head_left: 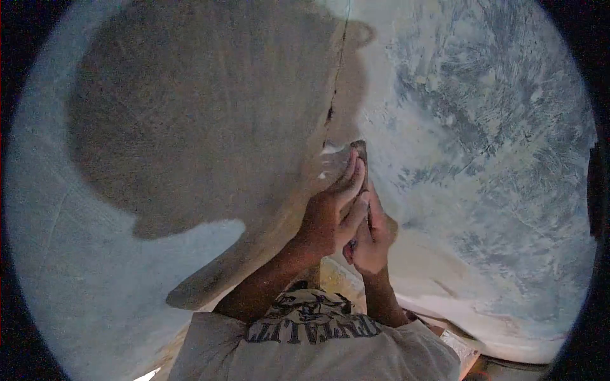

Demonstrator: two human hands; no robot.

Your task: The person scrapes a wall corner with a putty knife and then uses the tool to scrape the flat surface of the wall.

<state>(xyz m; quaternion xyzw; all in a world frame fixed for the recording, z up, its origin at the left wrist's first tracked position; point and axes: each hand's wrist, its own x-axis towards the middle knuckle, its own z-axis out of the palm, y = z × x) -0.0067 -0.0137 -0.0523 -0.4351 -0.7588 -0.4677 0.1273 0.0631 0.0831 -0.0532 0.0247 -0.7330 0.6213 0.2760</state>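
Both of my hands are together at the middle of the view, against a pale surface (pixel 343 130). My left hand (pixel 333 213) is closed, its fingers pressed along a narrow, dark, flat-edged tool (pixel 360 149). My right hand (pixel 375 238) wraps around the lower part of the same tool from the other side. Only the tool's upper end shows clearly; its exact kind is hidden by my fingers. Just above the hands, a thin dark crack (pixel 330 114) runs upward through the surface. Shiny whitish smears (pixel 329 159) lie beside my left fingertips.
The right part of the surface (pixel 483 140) carries blue-grey, streaky patches. A large shadow of a head (pixel 210 114) darkens the left part. My light shirt (pixel 318 355) with dark lettering fills the bottom. A dark object (pixel 596 190) stands at the right edge.
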